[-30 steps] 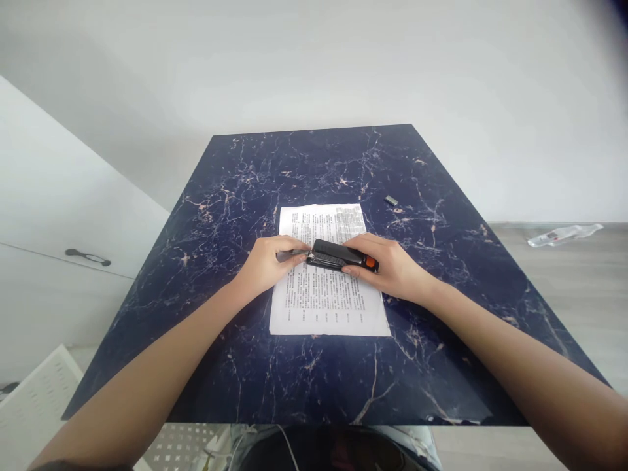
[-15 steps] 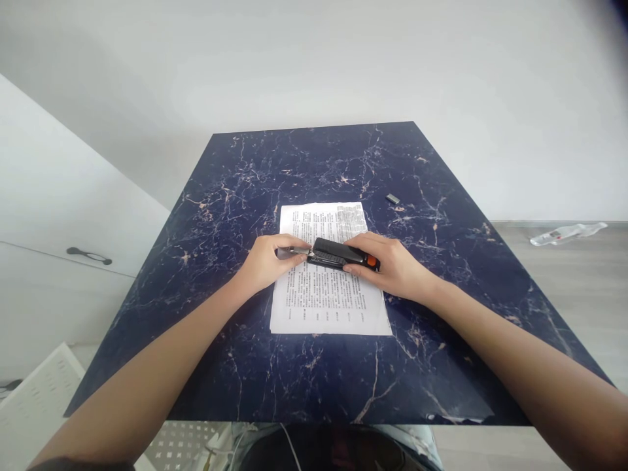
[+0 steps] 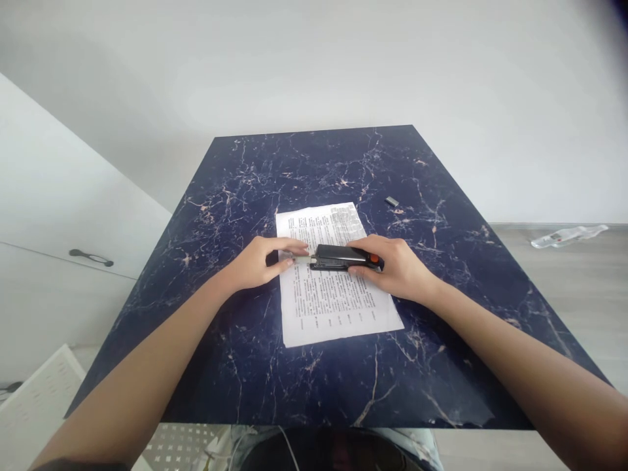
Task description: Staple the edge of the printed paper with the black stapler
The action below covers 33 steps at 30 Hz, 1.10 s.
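A black stapler with an orange rear end lies across a printed sheet of paper on the dark marble table. My right hand is wrapped round the stapler's rear half. My left hand pinches the silver metal strip sticking out of the stapler's front, with thumb and fingers closed on it. The sheet lies slightly turned, its near edge swung to the right.
A small strip of staples lies on the table beyond my right hand. A white cabinet with a dark handle stands at the left. A clear plastic bottle lies on the floor at the right. A white perforated tray sits low left.
The paper has rotated under the stapler, its near edge swinging right. My left hand has drawn a little to the left, pulling the silver strip further out of the stapler's front.
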Each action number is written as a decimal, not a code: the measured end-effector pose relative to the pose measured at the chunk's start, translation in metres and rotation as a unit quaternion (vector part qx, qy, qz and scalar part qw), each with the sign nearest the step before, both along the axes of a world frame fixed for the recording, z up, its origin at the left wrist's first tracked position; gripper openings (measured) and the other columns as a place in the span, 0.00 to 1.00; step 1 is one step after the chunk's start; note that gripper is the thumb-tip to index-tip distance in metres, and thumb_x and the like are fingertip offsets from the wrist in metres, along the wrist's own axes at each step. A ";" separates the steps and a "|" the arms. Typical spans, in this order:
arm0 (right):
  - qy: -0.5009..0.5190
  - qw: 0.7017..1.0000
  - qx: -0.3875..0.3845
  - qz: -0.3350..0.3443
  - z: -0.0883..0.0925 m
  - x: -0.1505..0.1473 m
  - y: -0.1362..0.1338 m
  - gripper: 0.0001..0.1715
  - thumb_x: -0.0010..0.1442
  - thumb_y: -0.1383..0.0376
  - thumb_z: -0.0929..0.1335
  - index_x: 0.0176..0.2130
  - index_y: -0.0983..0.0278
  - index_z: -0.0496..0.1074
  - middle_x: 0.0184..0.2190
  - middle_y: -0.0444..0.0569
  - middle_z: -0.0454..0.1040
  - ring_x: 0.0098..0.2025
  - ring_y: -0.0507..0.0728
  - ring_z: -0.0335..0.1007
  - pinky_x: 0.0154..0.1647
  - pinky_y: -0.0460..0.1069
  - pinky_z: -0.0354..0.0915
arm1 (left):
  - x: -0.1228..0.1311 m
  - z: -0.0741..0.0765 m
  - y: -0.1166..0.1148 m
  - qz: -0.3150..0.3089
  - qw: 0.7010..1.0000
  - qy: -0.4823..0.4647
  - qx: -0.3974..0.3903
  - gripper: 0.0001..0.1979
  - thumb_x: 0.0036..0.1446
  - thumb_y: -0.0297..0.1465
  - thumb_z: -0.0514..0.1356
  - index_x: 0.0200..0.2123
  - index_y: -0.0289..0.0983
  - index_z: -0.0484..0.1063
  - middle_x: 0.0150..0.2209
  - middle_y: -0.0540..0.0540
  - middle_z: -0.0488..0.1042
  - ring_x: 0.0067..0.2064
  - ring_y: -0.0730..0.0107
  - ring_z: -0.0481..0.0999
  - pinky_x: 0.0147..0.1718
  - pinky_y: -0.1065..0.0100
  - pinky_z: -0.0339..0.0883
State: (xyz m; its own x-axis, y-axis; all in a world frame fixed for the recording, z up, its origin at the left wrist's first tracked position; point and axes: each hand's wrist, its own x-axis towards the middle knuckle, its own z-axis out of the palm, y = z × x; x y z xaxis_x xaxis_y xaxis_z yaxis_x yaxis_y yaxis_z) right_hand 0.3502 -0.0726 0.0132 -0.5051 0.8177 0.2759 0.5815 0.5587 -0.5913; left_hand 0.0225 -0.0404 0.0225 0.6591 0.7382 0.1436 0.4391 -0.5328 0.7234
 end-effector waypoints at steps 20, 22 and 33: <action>0.183 0.973 -0.141 0.020 0.018 -0.025 -0.026 0.12 0.61 0.62 0.77 0.46 0.58 0.81 0.37 0.46 0.82 0.36 0.57 0.73 0.38 0.55 0.69 | 0.015 -0.009 -0.021 -0.039 0.994 -0.087 -0.048 0.25 0.59 0.41 0.72 0.59 0.50 0.76 0.53 0.43 0.83 0.53 0.57 0.84 0.52 0.57 0.80; 0.185 0.974 -0.131 0.013 0.016 -0.028 -0.028 0.12 0.61 0.62 0.77 0.46 0.59 0.81 0.36 0.46 0.81 0.35 0.56 0.72 0.37 0.54 0.68 | 0.016 -0.009 -0.022 -0.044 0.993 -0.097 -0.050 0.23 0.60 0.42 0.71 0.58 0.49 0.77 0.51 0.43 0.84 0.50 0.58 0.85 0.48 0.60 0.81; 0.126 0.991 -0.039 0.032 0.013 -0.028 -0.029 0.14 0.61 0.64 0.77 0.46 0.61 0.77 0.36 0.46 0.78 0.34 0.54 0.69 0.35 0.51 0.67 | 0.014 -0.009 -0.017 -0.061 0.992 -0.095 0.053 0.17 0.58 0.37 0.73 0.50 0.42 0.79 0.42 0.48 0.84 0.40 0.68 0.83 0.41 0.66 0.78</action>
